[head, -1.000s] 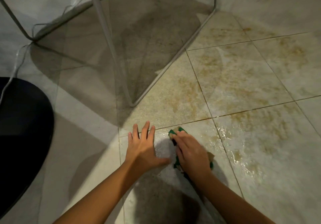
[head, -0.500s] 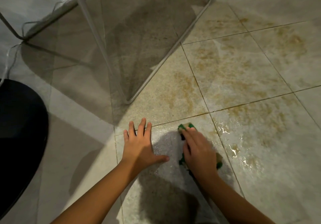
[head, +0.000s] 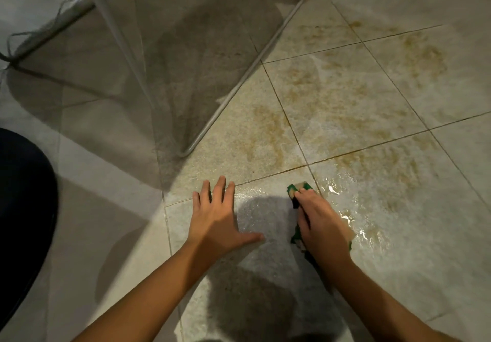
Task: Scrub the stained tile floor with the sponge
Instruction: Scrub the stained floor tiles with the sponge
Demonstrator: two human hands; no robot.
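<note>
Dark shape (head: 24, 209): a black rounded mass is seen at the far left edge of the floor (head: 106, 235); what it is cannot be told.
Cord (head: 34, 33): a thin grey cord is seen looped at the top left, beside the frame's far foot.
Frame (head: 239, 86): white metal tubing is set on the tiles, up and left of the hands. Its near corner lies a little beyond the left hand, and strokes toward the upper left are judged to be blocked by it.
Left hand (head: 215, 222): it is laid flat on the tile with fingers straight and spread. Nothing is held, and it is judged to serve as a prop.
Sponge (head: 297, 188): the green and tan pad is pressed to the wet tile near a grout crossing, just right of the left hand. It is mostly covered, with only its far end and side edges shown.
Handling: the sponge is judged light, soft and squashy, and slick when wet. It is best taken across the top, with the long edges pinched so that it cannot skid out.
Right hand (head: 321, 224): it is closed over the sponge, with fingers curved along its top; the thumb is hidden.
Wet patch (head: 345, 217): glinting water is seen touching the sponge's right side, and slipping is judged possible there.
Stains (head: 345, 97): brown blotches are spread over the tiles beyond and to the right, so much is judged left to scrub.
</note>
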